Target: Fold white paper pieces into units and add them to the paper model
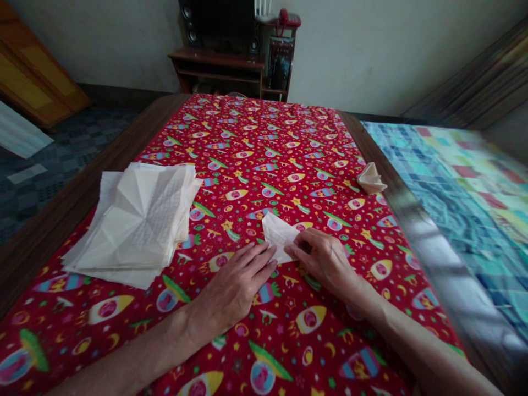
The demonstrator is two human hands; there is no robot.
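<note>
A small folded piece of white paper (279,234) lies on the red patterned tablecloth (264,148). My left hand (235,286) rests flat on the cloth, fingers stretched out together, fingertips touching the paper's near left edge. My right hand (324,258) lies on the paper's right side, with fingers curled and pressing its edge in a pinch. Part of the paper is hidden under my right fingers.
A stack of creased white sheets (136,220) lies at the left. A finished folded paper shape (371,179) sits near the table's right edge. A bed with a chequered cover (462,181) stands to the right, and a wooden shelf (218,66) with speakers lies beyond.
</note>
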